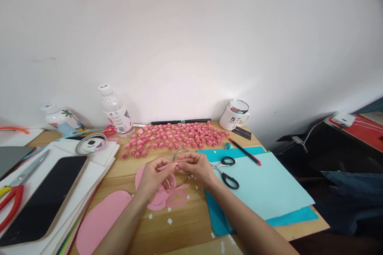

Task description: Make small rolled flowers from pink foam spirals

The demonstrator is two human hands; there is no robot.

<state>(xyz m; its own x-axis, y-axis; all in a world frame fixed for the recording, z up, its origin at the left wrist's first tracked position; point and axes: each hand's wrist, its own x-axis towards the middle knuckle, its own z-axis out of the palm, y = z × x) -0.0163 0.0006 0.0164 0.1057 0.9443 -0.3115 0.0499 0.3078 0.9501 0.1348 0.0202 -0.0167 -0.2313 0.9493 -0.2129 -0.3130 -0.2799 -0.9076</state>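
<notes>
My left hand [156, 175] and my right hand [194, 165] meet at the middle of the wooden table, fingertips pinched together on a thin strip of pink paper. Curved pink paper pieces [177, 199] hang or lie just below my left hand, partly covered by it. Beyond both hands, many small rolled pink paper roses [170, 137] are spread out in rows. A ring-shaped object [179, 151] shows only its rim behind my right hand. Scissors with black handles [229, 179] lie to the right of that hand, resting on pale blue paper.
At left are a phone [44, 199], red-handled scissors [13, 199], a tape roll [91, 144] and pink card [104, 219]. Behind stand a plastic bottle [118, 113] and a white mug [233, 115]. Blue sheets [269, 187] and a pencil [245, 151] lie right, near the table edge.
</notes>
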